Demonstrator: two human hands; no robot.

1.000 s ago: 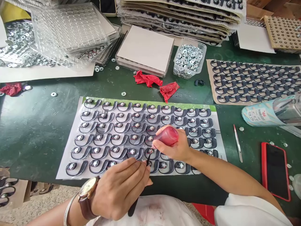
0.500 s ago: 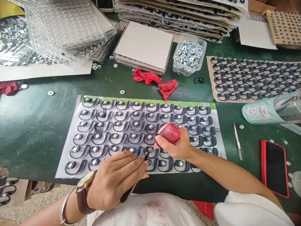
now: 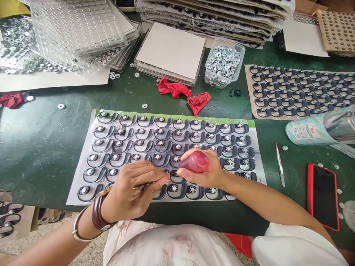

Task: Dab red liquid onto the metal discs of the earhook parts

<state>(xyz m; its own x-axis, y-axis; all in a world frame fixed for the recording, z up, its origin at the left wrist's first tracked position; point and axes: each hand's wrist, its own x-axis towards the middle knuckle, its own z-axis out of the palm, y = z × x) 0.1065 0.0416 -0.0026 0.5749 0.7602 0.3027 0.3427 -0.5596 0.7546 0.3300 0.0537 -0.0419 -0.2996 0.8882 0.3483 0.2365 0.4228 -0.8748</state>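
Observation:
A white sheet (image 3: 80, 173) on the green table carries several rows of dark hook-shaped parts with round metal centres (image 3: 138, 142). My right hand (image 3: 206, 173) is closed around a small red squeeze bottle (image 3: 194, 162), its tip pointing left at a part in the lower rows. My left hand (image 3: 133, 190), with a brown-strapped watch on the wrist, pinches a thin dark tool (image 3: 144, 186) whose tip lies near the bottle's nozzle.
A clear tub of metal washers (image 3: 223, 66) and red rags (image 3: 183, 94) lie behind the sheet. A second sheet of parts (image 3: 299, 92), a plastic bottle (image 3: 318, 129), tweezers (image 3: 280, 164) and a red phone (image 3: 323, 195) are at the right. Stacked trays fill the back.
My left hand has turned and moved up and left over the sheet, laying the tool nearly level. My right hand tipped the red bottle lower, toward the parts.

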